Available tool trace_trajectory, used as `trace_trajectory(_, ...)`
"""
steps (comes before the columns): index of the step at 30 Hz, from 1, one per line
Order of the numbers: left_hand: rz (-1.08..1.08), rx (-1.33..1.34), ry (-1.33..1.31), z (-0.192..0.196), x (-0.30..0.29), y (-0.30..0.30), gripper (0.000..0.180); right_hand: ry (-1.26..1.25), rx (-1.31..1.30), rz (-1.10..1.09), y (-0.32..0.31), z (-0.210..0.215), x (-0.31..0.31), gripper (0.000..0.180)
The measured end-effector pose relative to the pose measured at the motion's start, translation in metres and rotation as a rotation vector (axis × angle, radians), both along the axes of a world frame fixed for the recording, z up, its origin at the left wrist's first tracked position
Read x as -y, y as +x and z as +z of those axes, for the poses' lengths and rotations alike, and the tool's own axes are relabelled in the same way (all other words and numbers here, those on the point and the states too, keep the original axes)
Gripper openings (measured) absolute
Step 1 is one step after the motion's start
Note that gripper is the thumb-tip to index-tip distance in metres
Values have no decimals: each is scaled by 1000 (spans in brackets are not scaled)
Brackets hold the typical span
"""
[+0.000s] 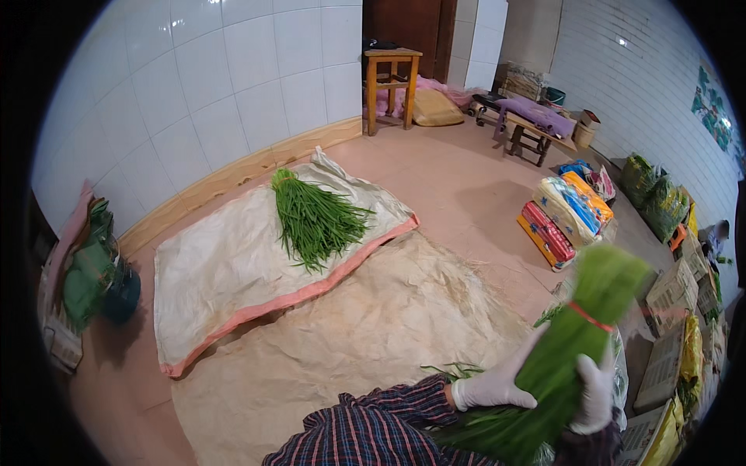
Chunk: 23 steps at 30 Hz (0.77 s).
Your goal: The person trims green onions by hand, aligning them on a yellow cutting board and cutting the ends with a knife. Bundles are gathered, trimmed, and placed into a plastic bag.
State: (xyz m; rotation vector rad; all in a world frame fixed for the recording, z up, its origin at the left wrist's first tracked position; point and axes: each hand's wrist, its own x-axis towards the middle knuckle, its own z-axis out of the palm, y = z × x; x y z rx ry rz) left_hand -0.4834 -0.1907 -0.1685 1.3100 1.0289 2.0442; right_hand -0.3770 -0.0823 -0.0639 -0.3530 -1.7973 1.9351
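Head view showed left hand [491,388] and right hand [594,392] clasped around a tied green bundle [571,346]; apparently mid-carry, next needing placement beside the laid bundle [315,221] on the sack [210,272].

Soft packs [566,213] lie stacked on the floor, well right of the white sack cloth [225,272]: a red one lowest and nearest that cloth, one striped white and blue above it, an orange one behind. Farther right of the cloth, by the tiled wall, stand bulging green bags [657,198]. Flat printed cartons [674,291] in pale and yellow tones lie nearer than the bags. A small open cardboard box [587,124] sits far beyond the packs. A coloured poster [713,109] hangs on the wall above the bags.
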Motion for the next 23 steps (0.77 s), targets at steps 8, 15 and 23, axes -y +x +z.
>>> trace_trajectory(8, 475, 579, -137, -61, 128, -102, 62, 715, 457, 497, -49, -51, 8, 79)
trace_trajectory(15, 1301, 448, -329, -124, 328, -325, 58, 822, 713, 102, 44, -85, -112, 52)
trace_trajectory(23, 1279, 640, -79, -151, 320, -305, 49, 781, 1182, -203, 328, -193, -319, 46)
